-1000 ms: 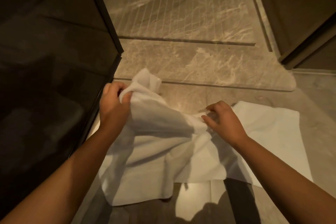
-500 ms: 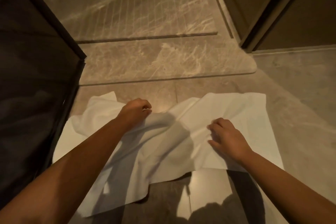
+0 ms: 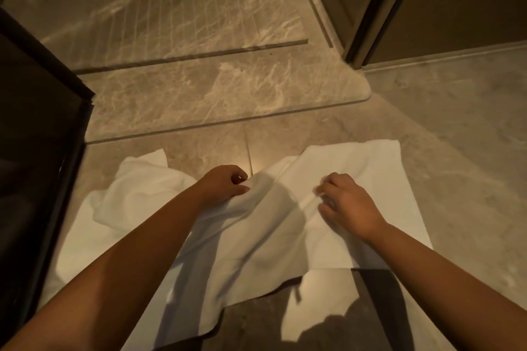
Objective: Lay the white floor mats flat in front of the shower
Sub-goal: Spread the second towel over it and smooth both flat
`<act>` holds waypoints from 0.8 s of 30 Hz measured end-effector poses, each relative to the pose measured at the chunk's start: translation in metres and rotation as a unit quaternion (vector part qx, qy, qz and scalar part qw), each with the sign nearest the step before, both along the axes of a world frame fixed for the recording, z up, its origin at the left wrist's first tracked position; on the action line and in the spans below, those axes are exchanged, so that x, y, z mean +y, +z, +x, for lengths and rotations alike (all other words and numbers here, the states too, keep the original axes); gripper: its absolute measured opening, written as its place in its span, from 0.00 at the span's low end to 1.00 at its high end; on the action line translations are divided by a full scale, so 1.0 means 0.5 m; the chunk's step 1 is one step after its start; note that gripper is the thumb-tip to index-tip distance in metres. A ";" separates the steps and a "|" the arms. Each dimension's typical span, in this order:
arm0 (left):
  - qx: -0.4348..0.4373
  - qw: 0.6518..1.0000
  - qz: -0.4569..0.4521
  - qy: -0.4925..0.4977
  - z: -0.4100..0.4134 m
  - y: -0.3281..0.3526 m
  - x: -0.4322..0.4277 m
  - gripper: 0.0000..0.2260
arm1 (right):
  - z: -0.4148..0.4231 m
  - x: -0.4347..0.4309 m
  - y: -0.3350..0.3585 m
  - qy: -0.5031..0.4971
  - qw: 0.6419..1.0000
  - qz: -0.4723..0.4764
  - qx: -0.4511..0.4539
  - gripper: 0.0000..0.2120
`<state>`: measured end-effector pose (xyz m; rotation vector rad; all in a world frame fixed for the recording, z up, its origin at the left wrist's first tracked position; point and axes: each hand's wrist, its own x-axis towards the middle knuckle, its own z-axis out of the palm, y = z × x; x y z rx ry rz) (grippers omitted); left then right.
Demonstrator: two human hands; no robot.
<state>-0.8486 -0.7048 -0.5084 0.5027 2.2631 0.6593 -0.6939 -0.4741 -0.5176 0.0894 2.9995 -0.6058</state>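
Observation:
A white floor mat [image 3: 368, 179] lies flat on the right, just before the raised marble shower threshold [image 3: 228, 94]. A second white mat [image 3: 245, 239] is rumpled across the middle and overlaps the flat one; its left part [image 3: 134, 188] is bunched near the dark panel. My left hand [image 3: 224, 184] pinches the far edge of the rumpled mat with curled fingers. My right hand [image 3: 346, 202] has its fingers curled on a fold where the two mats overlap. Both forearms hide parts of the cloth.
A dark glass panel with a black frame [image 3: 42, 151] stands close on the left. The grooved shower floor [image 3: 171, 8] lies beyond the threshold. A dark door frame and wall [image 3: 385, 8] rise at the back right. Bare grey floor tile [image 3: 470, 137] extends to the right.
My left hand has lowered the mat edge from a raised bunch toward the floor and moved right. My right hand has shifted onto the fold. The camera view swung left to right.

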 end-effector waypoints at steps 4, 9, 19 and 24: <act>0.008 1.000 -0.009 0.028 0.002 -0.012 0.016 0.03 | -0.006 -0.002 -0.009 0.009 1.000 0.009 0.017 0.09; 0.023 0.993 0.049 0.108 0.006 -0.002 0.010 0.09 | -0.014 0.006 -0.001 0.018 0.999 -0.003 0.033 0.09; 0.361 0.882 0.163 0.254 -0.049 0.134 -0.001 0.01 | -0.002 0.081 0.138 0.033 0.998 -0.056 -0.023 0.02; 0.428 0.895 0.071 0.103 -0.026 0.122 0.000 0.02 | 0.022 0.076 0.147 0.063 0.988 0.006 -0.140 0.06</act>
